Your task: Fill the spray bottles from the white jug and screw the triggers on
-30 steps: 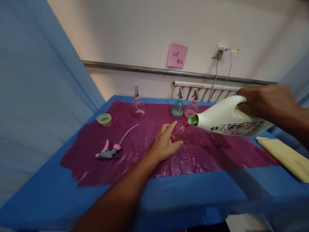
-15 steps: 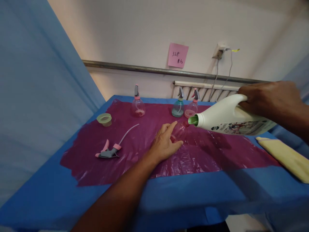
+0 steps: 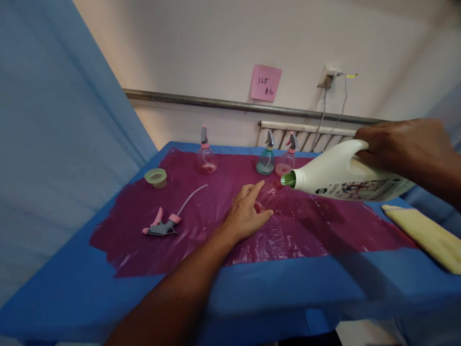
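My right hand (image 3: pixel 403 146) grips the handle of a cream detergent jug (image 3: pixel 353 178), tipped on its side with its green spout pointing left. The spout sits right at the mouth of a clear pink spray bottle body (image 3: pixel 269 193), which has no sprayer head on it and leans toward the jug. Around the lower part of that bottle, my left hand (image 3: pixel 248 211) is curled with thumb and fingers on either side. A loose pink and grey trigger sprayer head (image 3: pixel 163 227) with its tube lies to the left on the purple plastic sheet (image 3: pixel 201 216).
Three spray bottles with heads stand at the back: a pink one (image 3: pixel 206 161), a teal one (image 3: pixel 265 162) and another pink one (image 3: pixel 285 163). A pale green cap (image 3: pixel 156 177) lies at left, a folded yellow cloth (image 3: pixel 425 235) at right. A metal rail (image 3: pixel 216 103) runs along the wall.
Almost nothing differs. Both hands, the jug and the bottle hold nearly the same positions, with the jug's rear end only very slightly shifted.
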The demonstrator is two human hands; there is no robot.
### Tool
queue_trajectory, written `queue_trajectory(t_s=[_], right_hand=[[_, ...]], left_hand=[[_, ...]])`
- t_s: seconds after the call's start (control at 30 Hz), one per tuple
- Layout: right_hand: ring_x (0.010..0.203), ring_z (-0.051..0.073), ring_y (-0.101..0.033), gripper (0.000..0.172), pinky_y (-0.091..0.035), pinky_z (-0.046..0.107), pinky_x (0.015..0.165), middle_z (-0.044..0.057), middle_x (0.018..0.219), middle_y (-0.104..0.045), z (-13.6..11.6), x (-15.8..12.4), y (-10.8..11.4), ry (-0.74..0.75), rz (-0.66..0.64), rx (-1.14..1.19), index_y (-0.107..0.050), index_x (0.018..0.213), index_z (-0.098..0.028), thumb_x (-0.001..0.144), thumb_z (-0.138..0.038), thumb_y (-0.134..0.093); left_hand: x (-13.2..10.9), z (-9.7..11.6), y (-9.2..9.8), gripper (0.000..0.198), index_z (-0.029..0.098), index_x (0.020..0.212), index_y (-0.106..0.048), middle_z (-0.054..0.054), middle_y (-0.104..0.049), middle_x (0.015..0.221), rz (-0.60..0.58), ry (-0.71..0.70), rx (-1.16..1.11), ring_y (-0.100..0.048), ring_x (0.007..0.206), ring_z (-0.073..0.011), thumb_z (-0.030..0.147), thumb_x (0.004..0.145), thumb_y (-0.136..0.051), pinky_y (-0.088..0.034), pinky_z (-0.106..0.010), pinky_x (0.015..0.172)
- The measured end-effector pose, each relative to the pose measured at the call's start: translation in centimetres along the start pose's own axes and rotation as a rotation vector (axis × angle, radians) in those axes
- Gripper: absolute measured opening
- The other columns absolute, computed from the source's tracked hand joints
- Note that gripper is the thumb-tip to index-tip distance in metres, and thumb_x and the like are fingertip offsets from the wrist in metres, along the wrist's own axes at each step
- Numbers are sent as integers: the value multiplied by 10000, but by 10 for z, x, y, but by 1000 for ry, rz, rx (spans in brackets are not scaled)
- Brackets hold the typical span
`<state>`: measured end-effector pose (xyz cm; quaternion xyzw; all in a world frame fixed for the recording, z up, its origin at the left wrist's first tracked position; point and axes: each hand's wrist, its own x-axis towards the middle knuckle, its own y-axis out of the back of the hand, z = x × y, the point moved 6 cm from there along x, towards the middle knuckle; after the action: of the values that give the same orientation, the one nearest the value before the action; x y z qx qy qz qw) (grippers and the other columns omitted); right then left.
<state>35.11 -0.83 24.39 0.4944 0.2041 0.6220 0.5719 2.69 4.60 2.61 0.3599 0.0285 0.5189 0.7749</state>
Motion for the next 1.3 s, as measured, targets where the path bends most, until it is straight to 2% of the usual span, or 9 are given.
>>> queue_trajectory(t_s=[0.17,0.4,0.7,0.87,0.97,1.17,1.3], right_hand=[[696,250,-549,182,-239,377,636,55,883,-741,1,2,-1,-3,-7,-13,-661,854,-324,843,-503,-628],[643,230,-506,173,-234,368,631,42,848,-739,-3,4,5,4,-17,-24,-661,820,-320,840,-492,-661],[657,220,-502,174,-259,369,634,44,922,-772,-2,6,7,-37,-67,-34,-695,871,-327,841,-498,-683],[683,224,-530,191,-262,367,627,49,922,-774,0,7,4,-8,-9,-35,-714,874,-326,848,-510,-672],[678,223,-532,195,-261,366,627,54,927,-782,1,6,5,-13,-28,-40,-720,886,-326,854,-511,-671],[782,283,-657,246,-320,373,606,71,1024,-816,-5,1,11,18,-101,-112,-707,961,-329,941,-512,-543],[818,292,-682,286,-334,378,610,70,1049,-821,-5,0,11,41,-96,-126,-695,989,-322,952,-529,-500]], left_hand=[[0,1,1,908,332,1721,-516,-100,-572,1620,-7,12,-4,-653,1451,-337,370,887,-873,-524,-539,1304],[0,0,1,910,357,1722,-509,-91,-583,1599,-3,2,-2,-651,1452,-336,381,887,-869,-530,-536,1295],[0,1,2,908,345,1720,-514,-101,-585,1598,-6,1,-11,-634,1476,-349,396,886,-870,-512,-556,1310],[-1,2,2,907,363,1718,-514,-97,-581,1605,-7,10,-8,-640,1468,-351,392,886,-875,-519,-560,1304],[-1,3,3,906,362,1715,-516,-98,-580,1605,-5,10,-2,-638,1472,-356,383,886,-880,-511,-566,1309],[-1,3,2,905,333,1723,-502,-99,-575,1602,-16,5,2,-634,1475,-343,378,898,-871,-508,-548,1310],[-1,4,3,904,334,1720,-504,-102,-578,1597,-15,16,12,-637,1463,-347,366,893,-870,-510,-567,1306]])
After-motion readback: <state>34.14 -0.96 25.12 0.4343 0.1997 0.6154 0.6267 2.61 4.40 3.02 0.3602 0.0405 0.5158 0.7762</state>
